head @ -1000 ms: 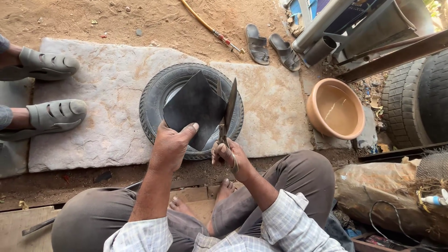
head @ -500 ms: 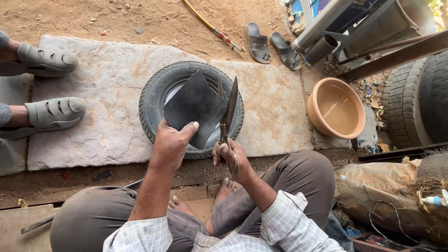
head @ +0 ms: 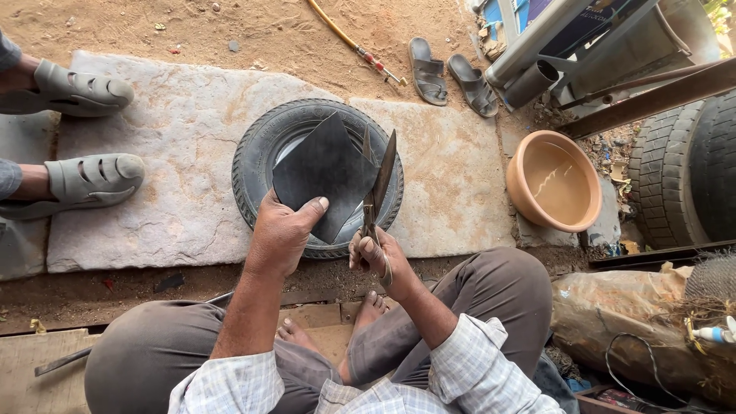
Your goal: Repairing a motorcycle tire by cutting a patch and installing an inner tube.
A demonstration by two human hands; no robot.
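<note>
My left hand (head: 282,234) grips the lower edge of a flat black rubber sheet (head: 322,172), thumb on its face, holding it up over a small black tyre (head: 257,157). My right hand (head: 373,254) holds the handles of large metal shears (head: 377,184). The blades stand apart at the sheet's right edge. The tyre lies flat on a stone slab (head: 153,176) in front of my crossed legs.
Another person's two feet in grey sandals (head: 88,180) rest at the slab's left end. A tan clay bowl (head: 553,180) with water sits to the right, a large tyre (head: 690,176) beyond it. Dark slippers (head: 451,73) and a yellow hose (head: 353,42) lie on the sand.
The shears have tilted slightly and their blades have parted at the sheet's right edge. My left hand keeps its grip on the sheet in nearly the same place.
</note>
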